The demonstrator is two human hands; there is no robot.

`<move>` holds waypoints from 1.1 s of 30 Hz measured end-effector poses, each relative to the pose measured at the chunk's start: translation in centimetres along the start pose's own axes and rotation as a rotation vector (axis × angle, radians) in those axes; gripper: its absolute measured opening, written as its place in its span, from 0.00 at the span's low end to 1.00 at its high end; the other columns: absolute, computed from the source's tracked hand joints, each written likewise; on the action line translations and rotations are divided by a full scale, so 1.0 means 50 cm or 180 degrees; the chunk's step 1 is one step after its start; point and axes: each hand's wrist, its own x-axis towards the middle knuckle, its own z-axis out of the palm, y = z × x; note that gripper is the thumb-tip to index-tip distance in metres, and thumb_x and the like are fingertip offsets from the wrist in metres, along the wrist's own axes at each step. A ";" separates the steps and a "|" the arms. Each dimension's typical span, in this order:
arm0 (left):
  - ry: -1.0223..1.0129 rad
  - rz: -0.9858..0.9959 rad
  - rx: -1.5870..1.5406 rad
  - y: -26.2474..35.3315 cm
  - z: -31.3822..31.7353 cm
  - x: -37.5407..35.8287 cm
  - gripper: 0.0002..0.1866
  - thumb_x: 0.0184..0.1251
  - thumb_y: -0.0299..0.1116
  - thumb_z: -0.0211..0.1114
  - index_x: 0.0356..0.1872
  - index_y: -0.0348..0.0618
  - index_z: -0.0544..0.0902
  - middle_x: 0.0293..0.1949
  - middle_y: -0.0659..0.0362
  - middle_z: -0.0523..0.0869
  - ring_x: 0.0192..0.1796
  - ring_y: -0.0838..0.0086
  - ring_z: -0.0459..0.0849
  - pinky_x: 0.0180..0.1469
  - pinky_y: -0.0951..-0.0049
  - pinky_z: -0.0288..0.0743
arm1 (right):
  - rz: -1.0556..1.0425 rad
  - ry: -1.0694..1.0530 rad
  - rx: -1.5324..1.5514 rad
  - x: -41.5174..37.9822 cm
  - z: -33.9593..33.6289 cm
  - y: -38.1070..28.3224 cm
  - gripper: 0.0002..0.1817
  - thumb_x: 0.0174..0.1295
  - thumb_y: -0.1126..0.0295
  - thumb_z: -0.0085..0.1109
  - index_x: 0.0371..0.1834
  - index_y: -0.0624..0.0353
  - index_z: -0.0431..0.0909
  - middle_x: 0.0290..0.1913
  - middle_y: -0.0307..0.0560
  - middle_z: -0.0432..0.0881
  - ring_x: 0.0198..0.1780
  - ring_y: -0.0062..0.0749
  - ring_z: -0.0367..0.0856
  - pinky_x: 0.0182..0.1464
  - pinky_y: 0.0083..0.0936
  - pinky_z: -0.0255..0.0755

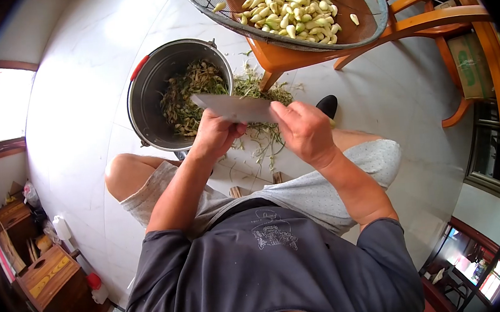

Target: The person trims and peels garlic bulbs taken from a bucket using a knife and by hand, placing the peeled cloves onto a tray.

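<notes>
Near the bucket (146,114), the right hand (309,132) closes on one end of the knife (238,107), likely stiff, fairly weighty and best gripped behind its blade, while the left hand (215,136) curls beneath, its contents unclear.

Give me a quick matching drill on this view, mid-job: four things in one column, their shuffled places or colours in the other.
1. Pale bulbs
2. Metal bucket
3. Handle grip
4. Wide blade

A. Red, at the bucket's rim
B. At the left hand and right hand
C. Heaped on the round mesh tray
D. Grey, with plant scraps inside

Pairs: 1-C, 2-D, 3-A, 4-B
</notes>
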 end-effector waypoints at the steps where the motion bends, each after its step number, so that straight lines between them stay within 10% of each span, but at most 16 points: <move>1: -0.0126 -0.0042 0.0078 0.006 0.001 -0.001 0.07 0.68 0.26 0.57 0.43 0.36 0.80 0.27 0.62 0.81 0.26 0.81 0.77 0.27 0.83 0.71 | 0.0338 -0.0193 -0.0048 -0.007 0.005 0.013 0.10 0.56 0.71 0.62 0.41 0.57 0.83 0.30 0.49 0.80 0.32 0.44 0.80 0.34 0.34 0.74; 5: -0.0466 -0.0086 0.0421 0.024 -0.002 -0.008 0.09 0.72 0.30 0.56 0.46 0.37 0.81 0.27 0.62 0.82 0.26 0.82 0.77 0.28 0.83 0.71 | 0.1156 -0.0659 -0.0343 -0.044 0.021 0.104 0.10 0.59 0.66 0.57 0.38 0.58 0.84 0.35 0.54 0.83 0.36 0.50 0.81 0.39 0.38 0.75; 24: 0.0062 0.0314 -0.0133 0.019 -0.016 0.019 0.06 0.63 0.21 0.62 0.38 0.40 0.75 0.31 0.58 0.82 0.29 0.78 0.79 0.33 0.79 0.72 | 0.1033 -0.0051 0.0819 -0.051 0.025 0.097 0.10 0.60 0.69 0.60 0.41 0.64 0.82 0.22 0.51 0.77 0.22 0.29 0.71 0.31 0.25 0.69; 33: 0.0467 0.0379 -0.0373 -0.005 -0.012 0.022 0.06 0.63 0.19 0.62 0.37 0.40 0.75 0.35 0.51 0.84 0.31 0.73 0.82 0.34 0.76 0.76 | 0.1236 -0.0040 0.1475 -0.034 0.002 0.032 0.10 0.56 0.69 0.63 0.40 0.59 0.84 0.28 0.53 0.81 0.29 0.47 0.81 0.33 0.33 0.74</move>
